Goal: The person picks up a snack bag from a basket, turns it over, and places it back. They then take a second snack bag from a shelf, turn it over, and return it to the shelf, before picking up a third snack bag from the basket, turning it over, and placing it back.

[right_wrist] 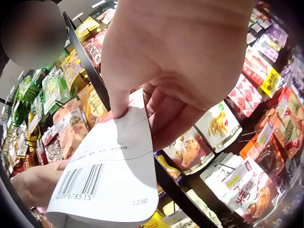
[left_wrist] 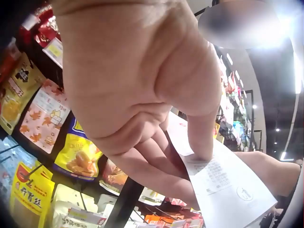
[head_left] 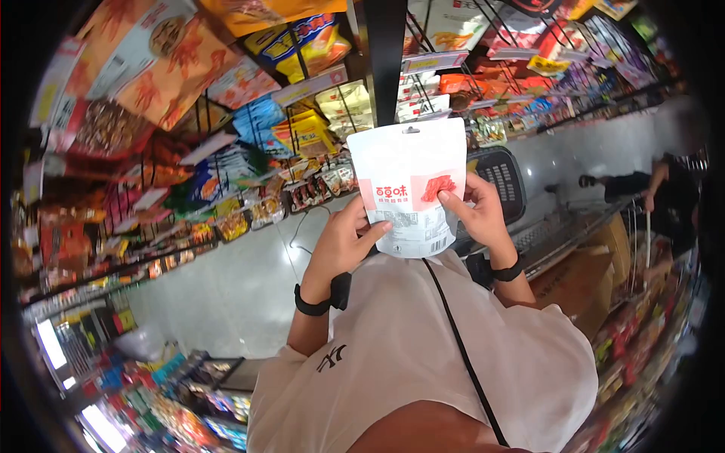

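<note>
A: State the pouch position and hand condition.

B: The white snack pouch (head_left: 411,162) is between the hands. The left hand (head_left: 343,238) is partly closed and grips the lower left edge, thumb on the printed face. The right hand (head_left: 483,217) is partly closed and pinches the right edge, thumb beside the red food picture.

A: Identify edges and clearance.

B: The top edge, with its hanger slot (head_left: 411,130), extends beyond both hands. Ahead of them stands the black upright (head_left: 384,68), bordered by hanging snack packs. Grey floor (head_left: 234,298) shows left of the left hand. A black basket (head_left: 498,181) sits beyond the right hand. The bottom edge overlaps the light shirt (head_left: 423,340) in view; contact cannot be determined.

A: List markings.

B: Front: red characters "百草味" on a pink band. Near the right thumb: a barcode (right_wrist: 78,183) and "1230". Smaller text is illegible.
</note>
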